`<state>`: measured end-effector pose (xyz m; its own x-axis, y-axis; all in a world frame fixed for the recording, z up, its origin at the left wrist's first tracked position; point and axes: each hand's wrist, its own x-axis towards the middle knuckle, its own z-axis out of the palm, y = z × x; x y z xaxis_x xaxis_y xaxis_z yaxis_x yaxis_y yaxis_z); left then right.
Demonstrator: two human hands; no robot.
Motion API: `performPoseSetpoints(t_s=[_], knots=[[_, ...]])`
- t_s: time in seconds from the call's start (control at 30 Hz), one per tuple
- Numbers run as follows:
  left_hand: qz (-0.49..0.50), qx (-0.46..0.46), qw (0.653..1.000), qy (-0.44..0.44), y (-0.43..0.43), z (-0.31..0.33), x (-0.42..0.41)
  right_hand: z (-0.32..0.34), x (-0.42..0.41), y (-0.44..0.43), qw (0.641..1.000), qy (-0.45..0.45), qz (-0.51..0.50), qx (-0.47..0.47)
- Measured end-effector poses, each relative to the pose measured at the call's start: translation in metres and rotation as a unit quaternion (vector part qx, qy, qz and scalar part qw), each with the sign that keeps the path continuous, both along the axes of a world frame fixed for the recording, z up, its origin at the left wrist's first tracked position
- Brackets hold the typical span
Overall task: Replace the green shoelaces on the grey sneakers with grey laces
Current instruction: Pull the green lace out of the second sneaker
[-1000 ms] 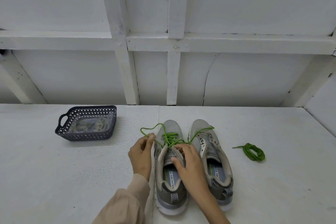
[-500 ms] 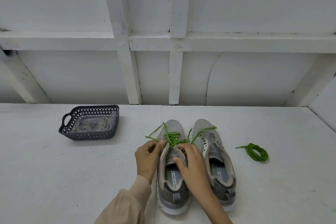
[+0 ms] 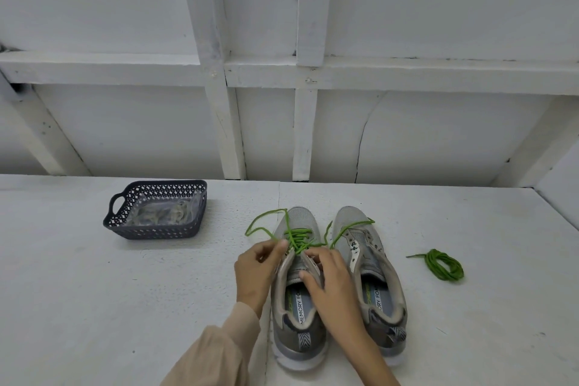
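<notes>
- Unlacing is under way on the left sneaker [image 3: 299, 338], as we read it: the green lace [image 3: 297, 236] is threaded only through the eyelets nearest the toe, and its loose ends trail off to both sides.
- Left hand [image 3: 255, 269]: grip closed, thumb and forefinger pinching one strand of the green lace just beside the eyelet row.
- Right hand [image 3: 332, 283]: grip curled round the upper at the tongue, holding the left sneaker down on the bench [image 3: 94, 307].
- Right sneaker [image 3: 360, 226] stands touching its partner, eyelets bare; one free end of the green lace lies across its toe.
- A coiled green lace [image 3: 445, 265] lies well apart, on the right of the bench.
- Grey laces [image 3: 163, 213] appear to sit bagged in clear plastic inside the dark basket [image 3: 156, 230], far left. We cannot make out how many.
- Handling, our judgement: the lace is light, limp and round, so it may slip through the fingers and snag at crossings. Best taken close to an eyelet and drawn out one crossing at a time.
- The sneaker is light and soft-walled; we expect it to slide unless pinned at the tongue or collar.
</notes>
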<state>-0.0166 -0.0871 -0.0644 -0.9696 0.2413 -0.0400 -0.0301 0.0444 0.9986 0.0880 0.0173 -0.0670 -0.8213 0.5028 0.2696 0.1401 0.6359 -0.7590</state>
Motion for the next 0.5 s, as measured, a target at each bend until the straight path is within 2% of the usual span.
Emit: performPoseSetpoints(t_s=[0.07, 0.17, 0.2, 0.3, 0.33, 0.43, 0.5], knots=[[-0.012, -0.021, 1.000, 0.014, 0.001, 0.000, 0.000, -0.001, 0.000, 0.001, 1.000, 0.001, 0.000, -0.001], [0.082, 0.024, 0.996, -0.001, 0.001, 0.002, -0.004, -0.001, 0.000, 0.000, 1.000, -0.001, 0.002, -0.002], [0.076, 0.027, 0.997, -0.005, 0.001, 0.001, -0.005, -0.001, 0.000, 0.000, 1.000, 0.001, 0.001, -0.001], [-0.019, -0.025, 0.999, 0.002, 0.003, -0.001, 0.001, 0.000, 0.001, -0.001, 1.000, 0.006, -0.005, 0.001], [-0.015, -0.032, 0.999, 0.011, 0.002, -0.002, 0.002, 0.000, 0.001, -0.001, 1.000, 0.005, -0.003, 0.001], [0.109, 0.033, 0.993, 0.002, -0.002, 0.003, -0.007, 0.000, 0.001, 0.000, 1.000, -0.002, -0.001, 0.000], [0.132, 0.054, 0.990, -0.012, -0.006, 0.008, -0.015, 0.003, 0.002, 0.000, 1.000, -0.008, 0.003, -0.012]])
